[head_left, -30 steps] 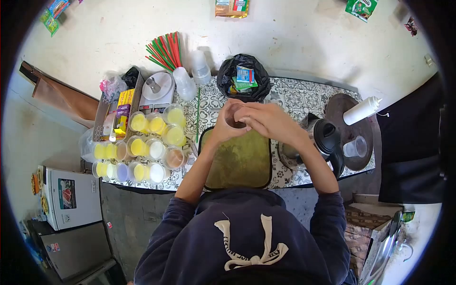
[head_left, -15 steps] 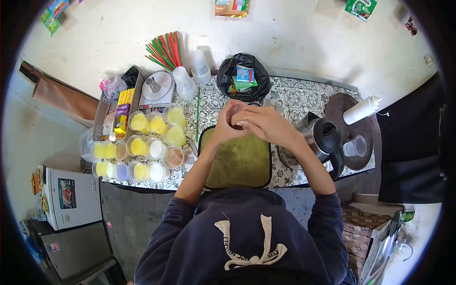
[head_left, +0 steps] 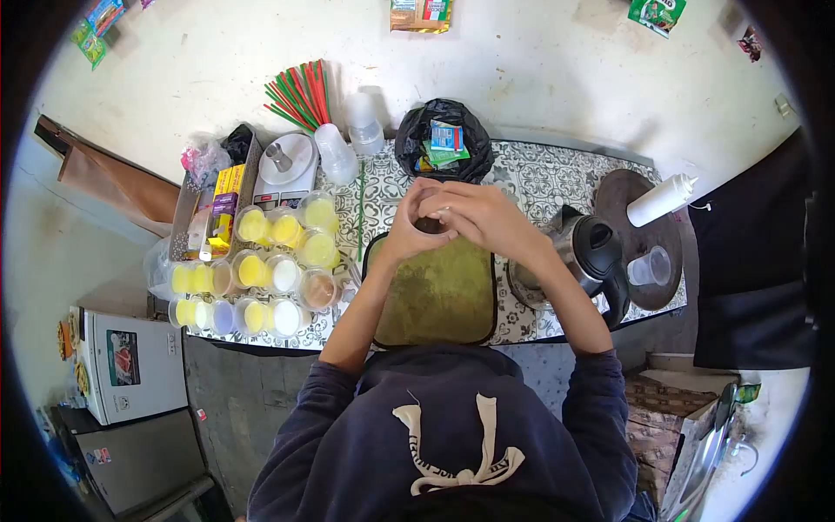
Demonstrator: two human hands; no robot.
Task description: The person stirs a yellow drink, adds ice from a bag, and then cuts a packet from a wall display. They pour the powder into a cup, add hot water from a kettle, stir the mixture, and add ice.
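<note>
Above the green mat (head_left: pixel 430 300), a plastic cup with dark brown contents (head_left: pixel 429 225) is held between both hands. My left hand (head_left: pixel 405 230) is closed around its side, thumb toward me. Coming over the top from the right, my right hand (head_left: pixel 483 217) has its fingers bent at the cup's rim, covering much of the opening. I cannot tell whether a lid lies under those fingers. Just beyond the hands stands a black plastic bag (head_left: pixel 444 139) with torn sachets inside.
To the left are several cups of yellow, white and brown powder (head_left: pixel 254 270), a small scale (head_left: pixel 287 165) and a basket of boxes (head_left: pixel 217 204). Straws (head_left: pixel 300 94) stand behind. At right are an electric kettle (head_left: pixel 591 252), a round tray (head_left: pixel 639 278) and a white squeeze bottle (head_left: pixel 663 202).
The right hand's fingers have shifted slightly left and forward over the cup's rim, hiding more of the opening. The left hand keeps its hold.
</note>
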